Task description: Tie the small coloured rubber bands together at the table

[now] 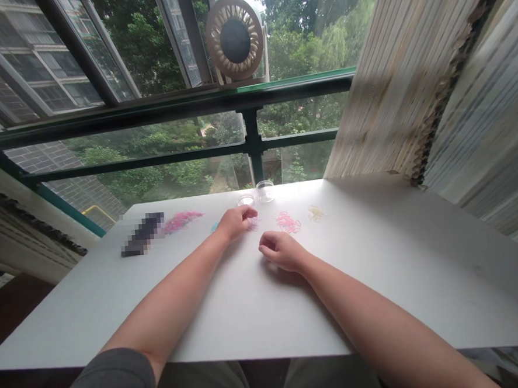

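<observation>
My left hand (238, 222) is closed, its fingers bent together over a small purple pile of thin loops (254, 224) that look like little rubber bands. Whatever its fingertips hold, if anything, is too small to make out. Nearer to me, my right hand (283, 251) rests on its side on the white table with fingers curled in; their contents are hidden. Just beyond it lies a pink pile of bands (289, 222), with a pale yellow pile (316, 213) to its right. A bit of blue pile (215, 226) shows left of my left hand.
Two clear round dishes (266, 192) stand at the table's (231, 313) far edge, one partly behind my left hand. Farther left are a mixed pink and purple pile (182, 221) and a blurred-out dark object (142, 235). A fan (235, 38) stands at the window rail (161, 113).
</observation>
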The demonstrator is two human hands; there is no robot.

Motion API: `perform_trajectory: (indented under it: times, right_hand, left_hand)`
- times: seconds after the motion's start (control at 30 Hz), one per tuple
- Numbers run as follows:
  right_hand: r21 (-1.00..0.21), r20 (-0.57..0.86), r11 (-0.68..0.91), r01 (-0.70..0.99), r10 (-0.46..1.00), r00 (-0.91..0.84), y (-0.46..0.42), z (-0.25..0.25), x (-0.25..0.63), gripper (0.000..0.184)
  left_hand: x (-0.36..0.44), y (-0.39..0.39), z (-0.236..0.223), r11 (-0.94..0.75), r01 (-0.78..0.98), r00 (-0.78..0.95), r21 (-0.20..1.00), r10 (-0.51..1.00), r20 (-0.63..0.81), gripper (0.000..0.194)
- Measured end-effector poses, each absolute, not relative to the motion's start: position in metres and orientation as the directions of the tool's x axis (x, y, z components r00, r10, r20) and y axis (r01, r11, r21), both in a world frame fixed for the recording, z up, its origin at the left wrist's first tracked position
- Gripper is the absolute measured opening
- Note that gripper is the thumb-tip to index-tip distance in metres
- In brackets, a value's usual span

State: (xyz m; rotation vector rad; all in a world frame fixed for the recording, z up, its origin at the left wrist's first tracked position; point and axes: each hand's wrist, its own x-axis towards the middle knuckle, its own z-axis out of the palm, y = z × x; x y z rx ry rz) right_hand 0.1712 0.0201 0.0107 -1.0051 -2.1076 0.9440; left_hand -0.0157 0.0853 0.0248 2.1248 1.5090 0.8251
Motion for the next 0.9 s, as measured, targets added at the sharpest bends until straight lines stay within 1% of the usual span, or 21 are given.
perform_trajectory:
  times: [0.13, 0.4, 0.53, 0.6, 0.73, 0.9]
  right_hand:
    - [-0.803, 0.215, 0.454, 0.387, 0.825, -0.523, 0.02, 0.01, 0.171, 0.007]
    - [-0.793, 0.22, 0.465, 0.393, 0.82, -0.528, 0.021, 0.01, 0.171, 0.007]
    - [-0.79, 0.217, 0.466, 0.399, 0.821, -0.528, 0.02, 0.011, 0.171, 0.007]
    - [-0.789, 0.21, 0.462, 0.404, 0.823, -0.528, 0.02, 0.012, 0.171, 0.007]
    - [-0.786, 0.201, 0.462, 0.412, 0.82, -0.536, 0.018, 0.012, 0.172, 0.007]
    - [-0.773, 0.182, 0.461, 0.435, 0.819, -0.544, 0.016, 0.013, 0.172, 0.007]
  left_hand:
    - [-0.015, 0.087, 0.02, -0.333, 0.665, 0.209, 0.668, 0.942, 0.262, 0.032]
    - [-0.014, 0.089, 0.017, -0.358, 0.659, 0.164, 0.661, 0.927, 0.338, 0.03]
    - [-0.024, 0.087, 0.023, -0.368, 0.66, 0.114, 0.655, 0.911, 0.397, 0.022]
    - [-0.032, 0.085, 0.026, -0.359, 0.639, 0.075, 0.68, 0.909, 0.41, 0.019]
    - [-0.045, 0.074, 0.026, -0.339, 0.559, 0.039, 0.757, 0.922, 0.385, 0.018]
    - [-0.047, 0.05, 0.017, -0.265, 0.517, 0.039, 0.814, 0.957, 0.286, 0.03]
